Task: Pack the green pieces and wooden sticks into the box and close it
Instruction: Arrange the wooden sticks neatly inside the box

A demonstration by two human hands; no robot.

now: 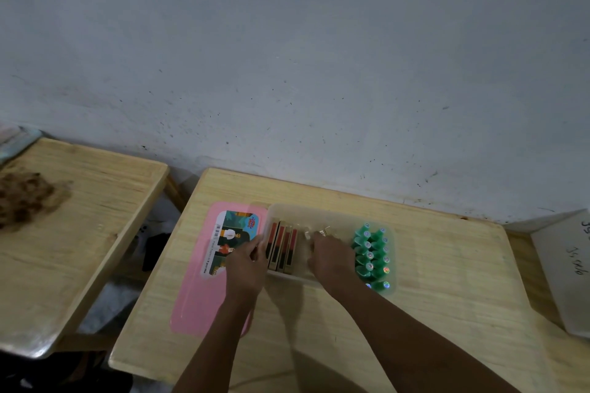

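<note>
left hand (247, 260) pinches the box (332, 212) wall, right hand (330, 257) curls round loose sticks (321, 232) mid-box, best slide them flush against the packed row (282, 247)

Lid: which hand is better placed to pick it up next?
Left, probably. The left hand overlaps the lid, which lies flat just left of the box. The right hand is over the box's middle, between sticks and green pieces, farther from it.

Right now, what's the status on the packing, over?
Left hand at box wall, right hand inside, grips unclear. Green pieces and wooden sticks in box. Pink lid off, lying left.
</note>
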